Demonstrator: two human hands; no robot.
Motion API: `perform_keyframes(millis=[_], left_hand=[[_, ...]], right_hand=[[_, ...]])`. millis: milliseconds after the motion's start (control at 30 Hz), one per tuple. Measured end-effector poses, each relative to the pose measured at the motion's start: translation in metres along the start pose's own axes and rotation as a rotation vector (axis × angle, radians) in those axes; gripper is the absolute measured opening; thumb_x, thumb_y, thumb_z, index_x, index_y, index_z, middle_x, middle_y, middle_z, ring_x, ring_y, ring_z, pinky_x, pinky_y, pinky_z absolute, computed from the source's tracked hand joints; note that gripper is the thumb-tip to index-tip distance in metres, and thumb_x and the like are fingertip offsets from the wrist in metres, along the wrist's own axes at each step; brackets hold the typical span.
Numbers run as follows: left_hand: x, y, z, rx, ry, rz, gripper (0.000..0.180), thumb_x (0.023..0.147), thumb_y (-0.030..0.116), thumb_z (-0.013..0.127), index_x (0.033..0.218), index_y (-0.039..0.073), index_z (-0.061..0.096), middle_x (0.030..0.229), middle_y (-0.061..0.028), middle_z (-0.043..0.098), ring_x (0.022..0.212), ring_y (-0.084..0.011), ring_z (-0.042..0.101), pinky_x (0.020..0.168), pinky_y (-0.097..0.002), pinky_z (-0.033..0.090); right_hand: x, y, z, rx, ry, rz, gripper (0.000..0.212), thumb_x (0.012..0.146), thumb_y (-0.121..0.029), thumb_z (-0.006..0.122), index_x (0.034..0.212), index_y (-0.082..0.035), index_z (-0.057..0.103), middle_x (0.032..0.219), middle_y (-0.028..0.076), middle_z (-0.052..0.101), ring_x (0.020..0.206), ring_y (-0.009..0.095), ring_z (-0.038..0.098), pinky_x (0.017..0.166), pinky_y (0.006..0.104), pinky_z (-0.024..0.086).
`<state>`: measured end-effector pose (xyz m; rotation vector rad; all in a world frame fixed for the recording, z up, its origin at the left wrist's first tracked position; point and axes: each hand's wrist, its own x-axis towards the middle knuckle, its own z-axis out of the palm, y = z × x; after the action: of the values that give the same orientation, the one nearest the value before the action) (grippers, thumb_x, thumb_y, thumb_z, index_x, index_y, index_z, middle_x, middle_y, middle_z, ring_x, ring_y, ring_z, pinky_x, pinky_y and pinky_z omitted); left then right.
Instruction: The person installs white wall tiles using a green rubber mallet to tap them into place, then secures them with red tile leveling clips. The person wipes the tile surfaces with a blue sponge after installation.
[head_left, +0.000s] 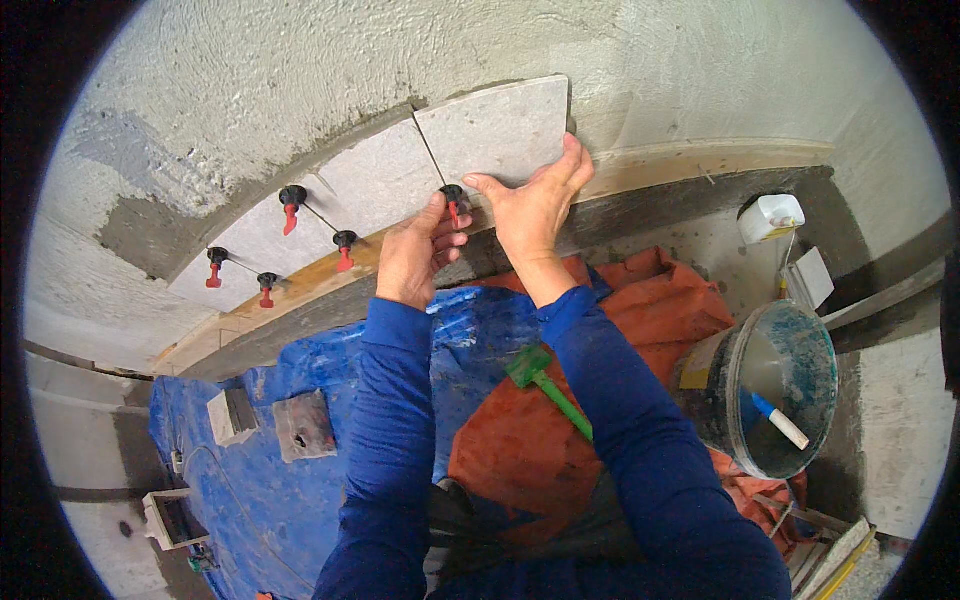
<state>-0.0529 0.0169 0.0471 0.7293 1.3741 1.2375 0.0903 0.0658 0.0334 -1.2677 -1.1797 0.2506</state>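
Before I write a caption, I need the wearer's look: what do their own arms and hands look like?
Long, creased deep-blue sleeves, with no markings visible, cover both arms and end near the wrists. The left hand and right hand wear no gloves; no jewellery shows.

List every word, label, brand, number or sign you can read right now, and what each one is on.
None can be read in this view.
Bucket: yellow patch on its side, possibly a label; too blurred to read.
White jug: any print on it is too small to read.
Tiles: no lettering I can make out.
Red-and-black clips: any marking would be too small to read.
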Motion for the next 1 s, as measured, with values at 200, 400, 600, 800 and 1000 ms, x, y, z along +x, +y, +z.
perform_keyframes(millis=[200,400,600,800,1000], left_hand=[[-0.003,-0.006,0.013,-0.041,0.141,0.047,0.029,0.094,0.033,0.077,0.105,0.007,0.070,0.094,-0.0045,0.075,0.077,-0.0127,0.067,0.067,-0.0267,0.050],[-0.003,-0.008,0.016,0.043,0.211,0.101,0.029,0.091,0.031,0.079,0.106,0.007,0.070,0.095,-0.0035,0.074,0.078,-0.0132,0.068,0.068,-0.0284,0.051],[0.006,-0.012,0.004,-0.191,0.065,0.036,0.025,0.100,0.030,0.069,0.109,0.008,0.069,0.103,-0.0043,0.074,0.090,-0.0156,0.068,0.077,-0.0316,0.053],[0.010,-0.016,-0.004,-0.310,-0.076,-0.041,0.030,0.110,0.030,0.048,0.122,0.006,0.064,0.115,-0.0093,0.072,0.107,-0.0210,0.068,0.090,-0.0374,0.052],[0.015,-0.024,-0.010,-0.537,-0.203,-0.128,0.034,0.113,0.030,0.041,0.128,0.008,0.061,0.123,-0.0106,0.071,0.112,-0.0230,0.068,0.097,-0.0422,0.050]], right_hand=[[0.000,-0.005,-0.002,0.058,-0.048,0.100,0.121,0.054,-0.021,0.102,0.146,0.002,0.028,0.145,0.028,0.032,0.130,0.050,0.045,0.109,0.0523,0.044],[-0.004,-0.001,-0.002,0.047,-0.048,0.042,0.116,0.058,-0.026,0.101,0.146,0.002,0.030,0.148,0.028,0.031,0.117,0.045,0.056,0.100,0.0510,0.051],[-0.010,0.009,-0.012,0.137,-0.170,-0.044,0.105,0.056,-0.041,0.101,0.137,-0.008,0.044,0.155,0.028,0.024,0.082,0.027,0.066,0.080,0.0445,0.059],[-0.019,0.013,-0.023,0.197,-0.331,-0.122,0.081,0.049,-0.045,0.103,0.110,-0.011,0.063,0.163,0.032,0.010,0.074,0.022,0.066,0.068,0.0390,0.062],[-0.020,0.012,-0.020,0.231,-0.322,-0.107,0.066,0.053,-0.035,0.103,0.100,-0.008,0.066,0.164,0.034,0.005,0.074,0.021,0.068,0.067,0.0370,0.063]])
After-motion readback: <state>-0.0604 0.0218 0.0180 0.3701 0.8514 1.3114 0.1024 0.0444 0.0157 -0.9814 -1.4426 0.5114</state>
